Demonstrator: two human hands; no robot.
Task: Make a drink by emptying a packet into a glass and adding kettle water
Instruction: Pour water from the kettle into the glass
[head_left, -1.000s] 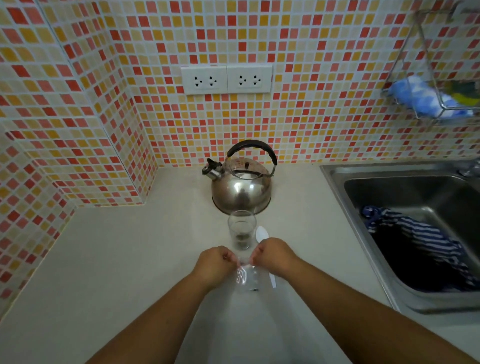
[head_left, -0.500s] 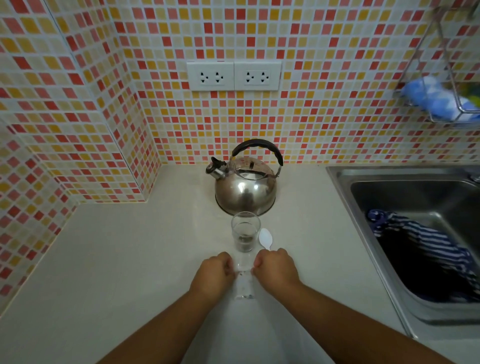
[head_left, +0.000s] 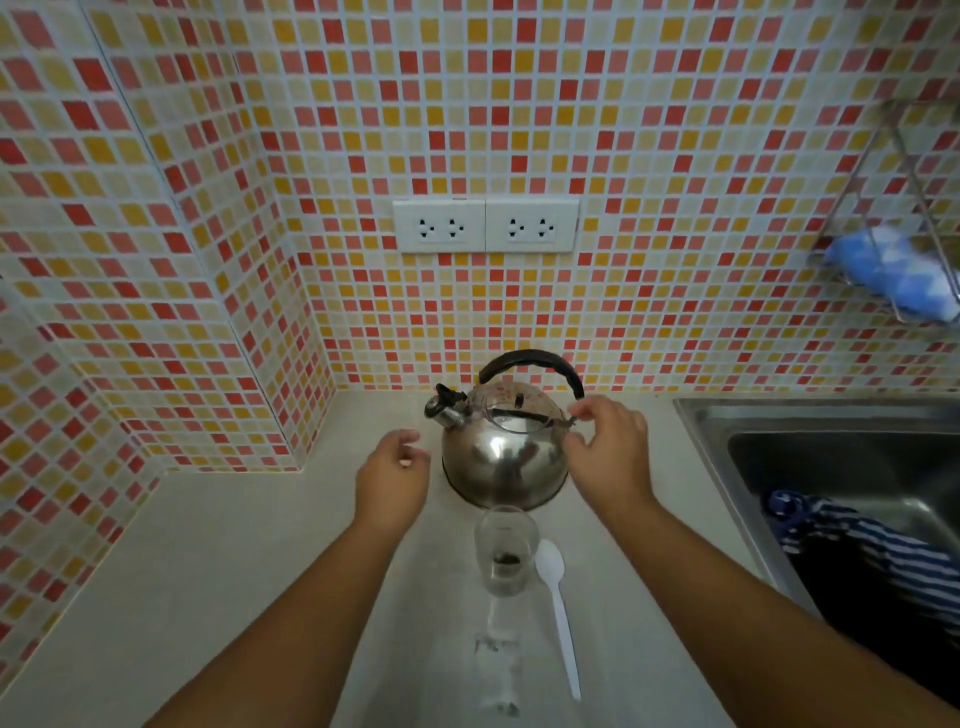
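Note:
A steel kettle (head_left: 501, 462) with a black handle stands on the counter by the tiled wall. In front of it is a clear glass (head_left: 506, 551) with dark powder at its bottom. A clear packet (head_left: 497, 673) lies flat on the counter below the glass. My right hand (head_left: 608, 449) is at the kettle's right side, fingers spread near the base of the handle, holding nothing. My left hand (head_left: 393, 473) hovers just left of the kettle, fingers loosely curled and apart, with nothing in it.
A white plastic spoon (head_left: 558, 608) lies right of the glass. A steel sink (head_left: 779, 421) with a striped cloth (head_left: 872, 551) is at the right. A wire rack (head_left: 904, 208) holding a blue sponge hangs above it. Two sockets (head_left: 485, 226) sit on the tiled wall (head_left: 156, 260).
Both hands have let go of the packet, which now lies on the counter, and have moved forward to either side of the kettle.

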